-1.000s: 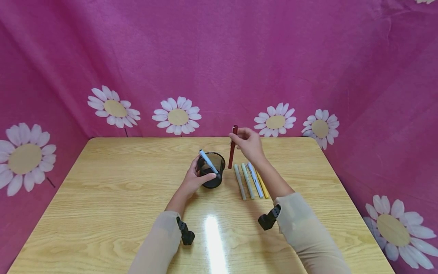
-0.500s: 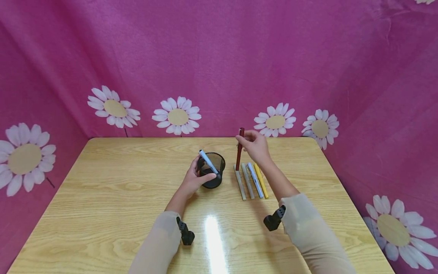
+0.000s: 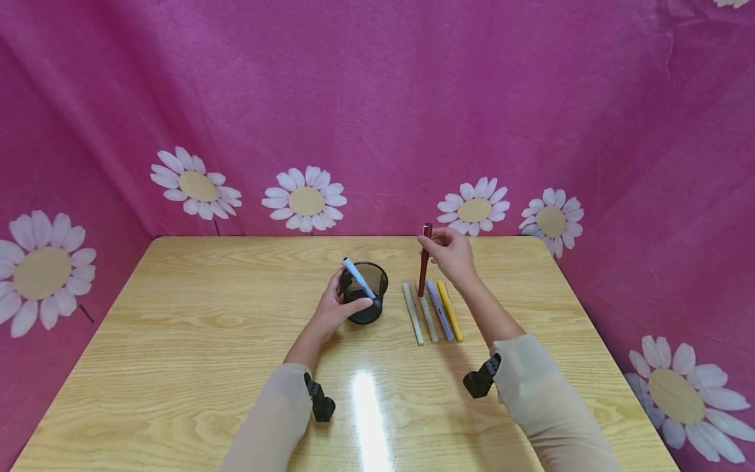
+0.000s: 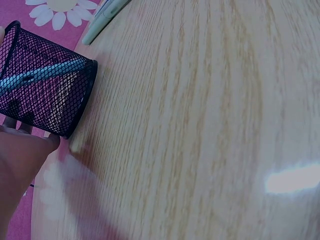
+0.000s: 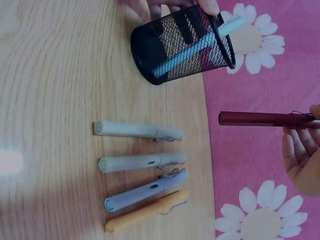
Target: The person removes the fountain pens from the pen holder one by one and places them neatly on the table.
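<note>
My left hand grips a black mesh pen holder at mid-table, thumb near its rim. A light blue pen leans inside, its top sticking out past the rim; in the right wrist view its lower part shows through the mesh. To the right, my right hand pinches a dark red pen near its clip end, held nearly upright in the air. Below that pen lie a pale green pen, a grey-green pen, a lavender pen and a yellow pen, side by side.
The wooden table ends at a pink curtain printed with white daisies, which also hangs along both sides. A bright light reflection lies on the table's near part.
My right hand has moved to the right with the dark red pen, away from the holder and over the row of pens. The left hand and the holder have stayed in place.
</note>
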`<state>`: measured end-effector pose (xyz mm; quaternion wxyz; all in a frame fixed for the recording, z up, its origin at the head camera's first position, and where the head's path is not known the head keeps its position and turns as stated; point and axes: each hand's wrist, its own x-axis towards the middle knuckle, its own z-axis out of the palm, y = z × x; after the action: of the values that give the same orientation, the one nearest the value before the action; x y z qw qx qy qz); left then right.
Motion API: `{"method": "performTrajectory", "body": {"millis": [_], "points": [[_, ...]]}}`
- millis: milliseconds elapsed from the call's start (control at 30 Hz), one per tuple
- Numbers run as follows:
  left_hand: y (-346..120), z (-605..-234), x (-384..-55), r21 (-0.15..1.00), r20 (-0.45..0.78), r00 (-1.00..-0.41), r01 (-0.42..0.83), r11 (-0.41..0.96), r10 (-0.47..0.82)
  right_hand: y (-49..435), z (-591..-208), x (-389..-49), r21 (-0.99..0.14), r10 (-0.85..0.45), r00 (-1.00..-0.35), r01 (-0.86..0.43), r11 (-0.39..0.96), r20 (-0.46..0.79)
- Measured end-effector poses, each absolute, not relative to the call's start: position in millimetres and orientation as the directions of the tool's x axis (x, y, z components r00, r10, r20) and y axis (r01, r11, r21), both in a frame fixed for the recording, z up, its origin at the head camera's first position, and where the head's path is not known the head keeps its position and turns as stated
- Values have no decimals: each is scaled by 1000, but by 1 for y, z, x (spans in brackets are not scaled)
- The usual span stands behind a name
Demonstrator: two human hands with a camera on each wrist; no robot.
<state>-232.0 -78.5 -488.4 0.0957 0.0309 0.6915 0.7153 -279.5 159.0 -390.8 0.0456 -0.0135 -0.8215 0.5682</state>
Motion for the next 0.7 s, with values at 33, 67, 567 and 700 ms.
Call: {"method": "performTrajectory", "body": {"millis": [33,67,567,700], "points": [[-79,-486,-231,995,-91,-978,-99,-32,186,161,-392,-280,-935,74,-996,-29,354,58],[-79,-483,-230,994,-98,-977,-107,-37,190,162,-393,-279,-934,74,-996,-28,355,58],[-80,-483,-231,993,-108,-974,-117,-31,200,184,-406,-279,-925,85,-996,-6,380,41],[-79,-495,-236,992,-111,-976,-120,-40,185,188,-410,-280,-922,99,-994,5,386,36]]}}
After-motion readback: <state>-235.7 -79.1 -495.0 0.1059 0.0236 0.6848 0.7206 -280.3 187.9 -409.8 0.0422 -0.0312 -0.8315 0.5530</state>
